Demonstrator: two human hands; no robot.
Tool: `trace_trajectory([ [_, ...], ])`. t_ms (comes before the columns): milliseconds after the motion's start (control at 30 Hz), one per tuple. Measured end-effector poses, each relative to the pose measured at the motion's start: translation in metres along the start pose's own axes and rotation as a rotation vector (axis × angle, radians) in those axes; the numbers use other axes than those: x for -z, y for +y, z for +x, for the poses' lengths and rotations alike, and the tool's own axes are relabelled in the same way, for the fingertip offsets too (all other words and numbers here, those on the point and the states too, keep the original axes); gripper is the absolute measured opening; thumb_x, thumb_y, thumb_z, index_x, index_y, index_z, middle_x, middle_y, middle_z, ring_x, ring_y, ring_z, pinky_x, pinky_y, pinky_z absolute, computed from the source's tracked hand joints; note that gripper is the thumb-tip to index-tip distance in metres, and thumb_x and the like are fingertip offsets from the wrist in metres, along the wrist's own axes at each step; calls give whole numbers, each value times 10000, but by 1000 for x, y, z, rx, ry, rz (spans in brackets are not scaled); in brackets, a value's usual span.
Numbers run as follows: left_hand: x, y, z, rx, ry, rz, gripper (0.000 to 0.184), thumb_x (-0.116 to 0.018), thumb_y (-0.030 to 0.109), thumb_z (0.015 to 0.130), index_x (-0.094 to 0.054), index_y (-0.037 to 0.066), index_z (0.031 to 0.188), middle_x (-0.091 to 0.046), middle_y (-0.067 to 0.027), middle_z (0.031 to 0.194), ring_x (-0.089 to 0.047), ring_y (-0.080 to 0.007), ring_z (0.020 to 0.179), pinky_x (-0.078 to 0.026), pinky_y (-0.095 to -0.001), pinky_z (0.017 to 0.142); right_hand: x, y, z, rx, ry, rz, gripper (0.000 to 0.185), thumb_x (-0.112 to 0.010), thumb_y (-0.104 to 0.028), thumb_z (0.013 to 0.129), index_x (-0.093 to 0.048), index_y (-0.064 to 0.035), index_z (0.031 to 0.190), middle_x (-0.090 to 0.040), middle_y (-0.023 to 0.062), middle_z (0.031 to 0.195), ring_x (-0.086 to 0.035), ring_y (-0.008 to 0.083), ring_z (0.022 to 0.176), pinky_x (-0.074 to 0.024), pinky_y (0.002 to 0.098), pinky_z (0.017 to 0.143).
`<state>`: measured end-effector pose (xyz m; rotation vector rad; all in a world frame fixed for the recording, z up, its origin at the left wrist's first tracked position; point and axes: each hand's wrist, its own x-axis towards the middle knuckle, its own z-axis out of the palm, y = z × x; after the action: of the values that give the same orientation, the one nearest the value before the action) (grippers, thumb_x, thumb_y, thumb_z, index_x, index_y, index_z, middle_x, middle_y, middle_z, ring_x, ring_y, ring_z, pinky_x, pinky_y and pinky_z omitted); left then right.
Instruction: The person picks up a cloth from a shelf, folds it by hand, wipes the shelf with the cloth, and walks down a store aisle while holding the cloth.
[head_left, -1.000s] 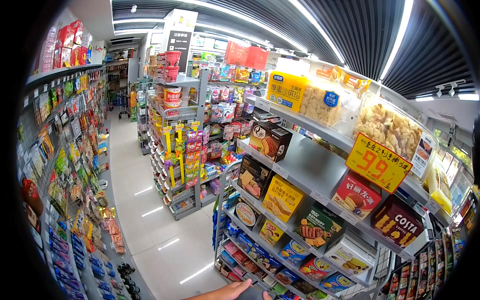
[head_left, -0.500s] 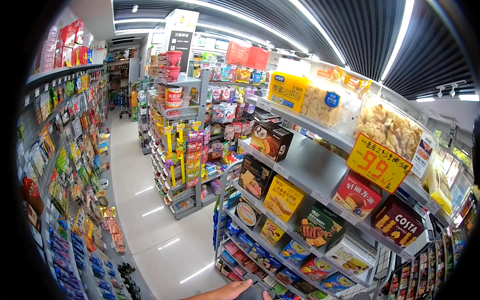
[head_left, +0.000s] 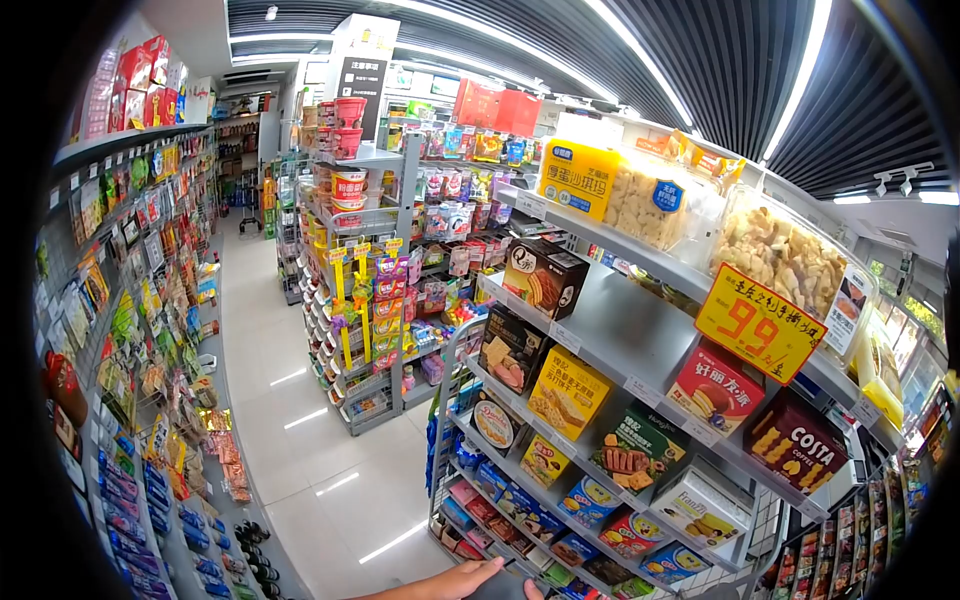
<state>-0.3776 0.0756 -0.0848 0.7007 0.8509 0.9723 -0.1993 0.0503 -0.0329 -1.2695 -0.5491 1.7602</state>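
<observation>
The left hand [head_left: 465, 580] is cut off by the bottom edge, its lower side out of view; of the right hand [head_left: 533, 591], only a fingertip shows. Whether either holds anything cannot be told. The dark grey patch [head_left: 505, 588] between them is cropped too, too little to identify. The yellow price sign with red figures [head_left: 758, 322] hides the lower part of the clear plastic tub of pale snacks [head_left: 775, 245]. Print on the small white shelf labels [head_left: 642, 391] is illegible. Goods at the aisle's far end are too small to tell apart.
</observation>
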Motion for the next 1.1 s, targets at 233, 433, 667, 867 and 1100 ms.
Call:
trace_trajectory([
  [233, 13, -17, 9, 55, 2, -33, 457, -506, 440, 1090, -688, 38, 1206, -739, -66, 1097, -701, -170, 982, -568, -334, 910, -4, -4, -5, 3, -22, -12, 553, -669, -394, 1003, -570, -33, 1409, -648, 100, 1326, -621, 252, 1196, -501, 373, 1015],
  [433, 7, -5, 0, 65, 1, -20, 460, -506, 442, 1090, -683, 36, 1215, -736, -62, 1101, -699, -166, 985, -565, -333, 911, -4, -4, -5, -7, -34, -15, 536, -666, -384, 1004, -575, -36, 1402, -650, 91, 1323, -627, 241, 1183, -505, 364, 1010],
  [667, 3, 1, -5, 60, -11, -6, 474, -485, 449, 1096, -680, 35, 1217, -734, -57, 1096, -694, -161, 979, -557, -318, 912, -4, -4, -5, 10, -38, -20, 526, -667, -372, 1005, -575, -36, 1398, -651, 89, 1319, -625, 233, 1185, -509, 362, 1007],
  [867, -1, 10, -9, 10, 0, 137, 475, -479, 450, 1099, -676, 38, 1232, -720, -36, 1118, -666, -125, 1014, -537, -299, 929, -7, -6, -10, -12, 23, -47, 573, -685, -390, 992, -544, -41, 1424, -641, 89, 1321, -622, 233, 1185, -505, 360, 1012],
  [1100, -14, 21, -18, -75, 20, 204, 440, -520, 416, 1092, -670, 33, 1246, -715, -41, 1096, -657, -130, 1020, -525, -301, 951, -5, -9, -10, -25, 30, -60, 596, -702, -418, 976, -554, -35, 1409, -639, 95, 1317, -615, 235, 1188, -510, 365, 1001],
])
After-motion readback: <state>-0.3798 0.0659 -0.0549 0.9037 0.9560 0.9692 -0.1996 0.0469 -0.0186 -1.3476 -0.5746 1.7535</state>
